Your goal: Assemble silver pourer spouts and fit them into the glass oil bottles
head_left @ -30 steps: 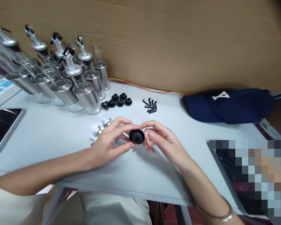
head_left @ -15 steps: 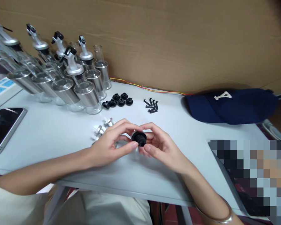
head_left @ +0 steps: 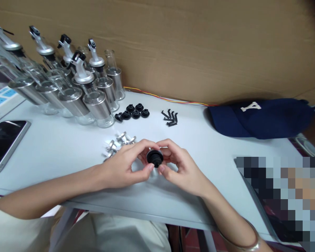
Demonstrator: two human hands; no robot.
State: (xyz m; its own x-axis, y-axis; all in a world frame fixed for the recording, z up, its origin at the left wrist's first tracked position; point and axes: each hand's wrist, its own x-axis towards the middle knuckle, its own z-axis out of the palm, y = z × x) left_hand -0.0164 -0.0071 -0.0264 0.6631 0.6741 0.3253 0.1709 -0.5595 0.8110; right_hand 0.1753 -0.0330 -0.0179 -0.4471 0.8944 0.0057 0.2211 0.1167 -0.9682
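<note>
Between my two hands, above the front of the table, is a bottle pourer with a ribbed black stopper point(head_left: 155, 158), its black end facing me. My left hand point(head_left: 130, 162) grips it from the left, thumb low and fingertips on the upper rim. From the other side my right hand point(head_left: 182, 168) holds it the same way, the thumb at the stopper's lower end. A silvery rim shows behind the black part; the rest is hidden by the fingers. Just behind my left hand lie several silver pourer tops point(head_left: 112, 146).
Glass bottles point(head_left: 96, 101) with metal sleeves crowd the left, several with pourers on. Black stoppers point(head_left: 135, 114) and small black levers point(head_left: 170, 118) lie at the middle back. A phone point(head_left: 7, 145), a navy cap point(head_left: 259, 119) and a pixelated flat item point(head_left: 280, 199) rest at the sides.
Both hands have drawn slightly toward me with the pourer, and the black stopper has tipped downward a little. More of the silver tops behind my left hand now shows.
</note>
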